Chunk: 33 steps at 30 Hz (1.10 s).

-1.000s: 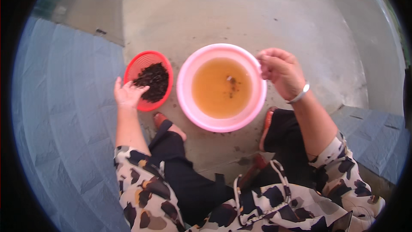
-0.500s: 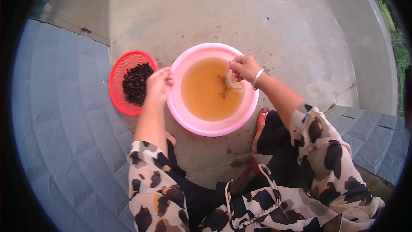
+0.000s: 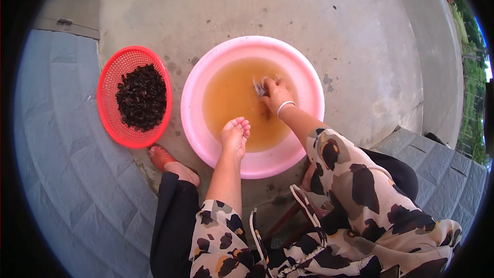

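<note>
A pink basin (image 3: 191, 110) holds cloudy amber-brown water (image 3: 231, 90). My right hand (image 3: 278, 93), a pale bangle at its wrist, reaches into the right part of the water. Its fingers are bent around a pale, see-through thing (image 3: 261, 86), whose kind is blurred. Some dark bits lie beneath that hand. Over the basin's near side, my left hand (image 3: 235, 136) is turned palm up, its fingers loosely curved, with nothing visible in it. To the left, a red mesh basket (image 3: 107, 116) contains a heap of dark, wrinkled pieces (image 3: 142, 98) resembling wood ear fungus.
Basin and basket stand on a concrete floor (image 3: 257, 0). Grey-blue tiles (image 3: 67, 139) run along the left, and more tiles (image 3: 442, 170) lie at the right. My feet, one in a reddish-brown shoe (image 3: 162, 157), flank the basin's near side.
My left hand has moved from beside the basin's left rim to over its near side and turned palm up. My right hand has gone lower, into the water, with the see-through thing.
</note>
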Each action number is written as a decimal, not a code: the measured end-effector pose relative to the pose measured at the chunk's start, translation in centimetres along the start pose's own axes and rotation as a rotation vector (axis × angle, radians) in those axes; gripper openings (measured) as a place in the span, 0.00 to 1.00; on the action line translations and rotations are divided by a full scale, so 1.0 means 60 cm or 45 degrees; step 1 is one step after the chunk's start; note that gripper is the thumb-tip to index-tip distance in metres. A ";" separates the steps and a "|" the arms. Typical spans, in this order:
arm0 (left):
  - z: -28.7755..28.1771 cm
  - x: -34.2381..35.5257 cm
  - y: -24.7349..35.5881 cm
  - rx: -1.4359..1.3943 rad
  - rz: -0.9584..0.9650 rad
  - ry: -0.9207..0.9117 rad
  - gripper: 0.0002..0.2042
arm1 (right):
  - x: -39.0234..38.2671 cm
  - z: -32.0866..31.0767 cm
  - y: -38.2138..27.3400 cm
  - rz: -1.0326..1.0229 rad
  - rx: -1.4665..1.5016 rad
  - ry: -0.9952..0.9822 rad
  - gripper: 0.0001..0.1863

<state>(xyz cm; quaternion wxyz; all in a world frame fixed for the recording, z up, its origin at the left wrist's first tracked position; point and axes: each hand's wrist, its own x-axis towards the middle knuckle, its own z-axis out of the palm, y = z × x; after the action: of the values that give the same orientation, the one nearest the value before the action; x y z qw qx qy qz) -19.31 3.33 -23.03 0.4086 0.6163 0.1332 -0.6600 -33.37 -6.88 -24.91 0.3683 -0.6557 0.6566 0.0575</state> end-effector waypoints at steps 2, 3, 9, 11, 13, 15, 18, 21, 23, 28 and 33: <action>0.020 0.004 0.003 0.000 0.031 -0.102 0.12 | 0.019 0.016 0.011 -0.122 -0.056 0.024 0.21; 0.033 0.010 0.001 -0.001 0.024 -0.121 0.12 | 0.030 0.027 0.033 -0.110 -0.068 0.036 0.21; 0.028 0.008 0.002 -0.004 0.073 -0.083 0.11 | -0.011 0.023 0.060 -0.123 0.141 0.051 0.11; 0.010 0.008 0.005 0.094 0.169 0.005 0.11 | -0.034 0.018 0.081 -0.172 0.091 0.151 0.13; -0.002 0.007 0.005 0.116 0.193 0.011 0.10 | -0.054 0.012 0.095 -0.102 0.007 0.107 0.14; -0.001 0.005 -0.007 0.140 0.211 0.006 0.10 | -0.083 0.023 0.094 -0.116 -0.031 0.046 0.15; 0.012 -0.013 -0.014 0.213 0.171 0.011 0.08 | -0.096 0.056 0.094 -0.344 -0.229 -0.236 0.14; 0.005 -0.025 -0.011 0.291 0.135 0.057 0.07 | -0.120 0.044 0.048 -0.304 -0.416 -0.720 0.14; 0.012 -0.022 -0.006 0.354 0.173 0.071 0.07 | -0.115 0.052 0.061 -0.172 -0.363 -0.474 0.12; 0.019 -0.014 0.008 0.333 0.194 0.108 0.07 | -0.062 -0.022 0.090 0.079 -0.052 0.043 0.08; -0.003 0.001 -0.001 0.393 0.181 0.142 0.08 | -0.080 0.011 0.076 -0.148 -0.447 -0.317 0.19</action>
<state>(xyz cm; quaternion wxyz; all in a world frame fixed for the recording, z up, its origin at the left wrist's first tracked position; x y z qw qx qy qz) -19.21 3.49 -23.18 0.3468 0.7152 0.0089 -0.6067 -37.83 -1.96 -24.56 0.3295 -0.7344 0.5469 0.2301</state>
